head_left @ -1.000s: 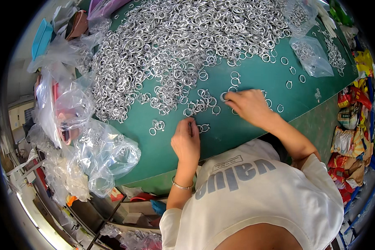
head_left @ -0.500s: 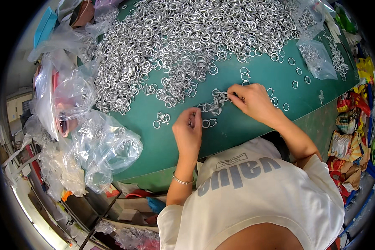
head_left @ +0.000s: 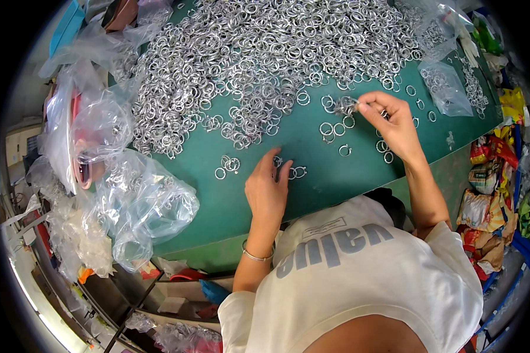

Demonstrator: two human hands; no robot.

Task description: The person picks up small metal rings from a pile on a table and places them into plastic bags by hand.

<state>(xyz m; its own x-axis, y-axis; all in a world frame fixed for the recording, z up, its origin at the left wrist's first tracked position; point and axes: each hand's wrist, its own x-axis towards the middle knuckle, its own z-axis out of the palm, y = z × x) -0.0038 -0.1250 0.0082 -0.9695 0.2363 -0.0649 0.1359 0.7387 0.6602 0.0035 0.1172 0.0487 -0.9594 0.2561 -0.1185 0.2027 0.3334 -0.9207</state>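
Work from the near edge of the heap of metal rings (head_left: 259, 65) on the green table (head_left: 318, 176). Keep your right hand (head_left: 394, 126) pinched on the small cluster of rings (head_left: 343, 106), lifted clear. Rest your open left hand (head_left: 268, 191) flat beside the loose rings (head_left: 297, 172). Whether the cluster's rings interlock cannot be made out.

Green surface (head_left: 312, 194); crumpled clear plastic bags (head_left: 141, 206) at its left edge; a clear bag (head_left: 450, 88) at far right; colourful packets (head_left: 483, 176) piled below the right side; a blue tray (head_left: 68, 26) upper left.
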